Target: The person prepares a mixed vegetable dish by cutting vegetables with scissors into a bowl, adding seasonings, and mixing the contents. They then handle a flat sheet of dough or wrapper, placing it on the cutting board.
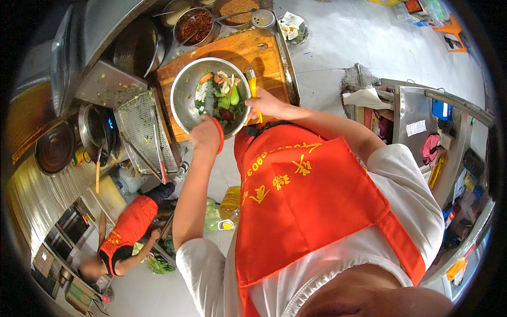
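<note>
A stainless steel bowl (183, 85) holds cut greens, a halved green vegetable (234, 95), white pieces and some reddish-brown pieces. My left hand (204, 132), with a red band at its wrist, is over the near left rim. It grips a blurred flat metal utensil (209, 98) that reaches into the food; its exact kind is unclear. At the bowl's right side my right hand (266, 104) holds a yellow-handled tool (253, 89) with a metal end, upright against the rim. Beneath the bowl lies a wooden cutting board (269, 51).
Pots of chili oil (197, 24) and brown seasoning (237, 12) stand behind the board. To the left are a perforated metal tray (146, 130) and a wok (95, 130). Another person (128, 226) in a red apron is farther left. An oil jug (230, 202) is on the floor.
</note>
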Demonstrator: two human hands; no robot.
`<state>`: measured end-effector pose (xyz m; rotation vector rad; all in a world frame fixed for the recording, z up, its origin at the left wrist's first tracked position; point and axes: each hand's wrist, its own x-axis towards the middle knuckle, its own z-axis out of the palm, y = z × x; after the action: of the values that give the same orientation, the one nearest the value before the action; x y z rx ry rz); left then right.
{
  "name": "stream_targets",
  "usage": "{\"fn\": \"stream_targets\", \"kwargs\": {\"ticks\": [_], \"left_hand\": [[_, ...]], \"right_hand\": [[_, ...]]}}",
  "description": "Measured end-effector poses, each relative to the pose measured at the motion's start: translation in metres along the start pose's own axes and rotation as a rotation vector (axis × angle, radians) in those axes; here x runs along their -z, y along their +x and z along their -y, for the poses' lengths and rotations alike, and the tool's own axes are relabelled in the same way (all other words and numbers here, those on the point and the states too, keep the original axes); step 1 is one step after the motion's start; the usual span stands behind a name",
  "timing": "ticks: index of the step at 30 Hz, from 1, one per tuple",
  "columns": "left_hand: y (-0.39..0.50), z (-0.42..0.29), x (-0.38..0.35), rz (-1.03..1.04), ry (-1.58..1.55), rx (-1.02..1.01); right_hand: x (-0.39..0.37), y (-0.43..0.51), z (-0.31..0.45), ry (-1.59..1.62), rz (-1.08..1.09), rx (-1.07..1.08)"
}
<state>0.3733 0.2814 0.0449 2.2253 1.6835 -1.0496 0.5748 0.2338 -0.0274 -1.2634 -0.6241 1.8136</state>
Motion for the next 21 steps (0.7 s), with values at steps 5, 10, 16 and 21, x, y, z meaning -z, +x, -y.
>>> {"fn": "stream_targets", "kwargs": {"ticks": [5, 10, 16, 21], "left_hand": [[0.034, 0.010, 0.012, -0.131, 0.554, -0.033], [0.036, -0.004, -0.024, -0.029, 0.086, -0.013], [0.018, 0.009, 0.020, 0.054, 0.182, 0.017], [0.035, -0.013, -0.001, -0.037, 0.318, 0.016]], "right_hand": [[0.008, 0.009, -0.009, -0.076, 0.084, -0.026], [0.003, 0.002, 0.005, -0.055, 0.010, 0.000], [0.009, 0.002, 0.005, -0.107, 0.022, 0.016], [0.005, 0.000, 0.009, -0.071, 0.096, -0.006]]}}
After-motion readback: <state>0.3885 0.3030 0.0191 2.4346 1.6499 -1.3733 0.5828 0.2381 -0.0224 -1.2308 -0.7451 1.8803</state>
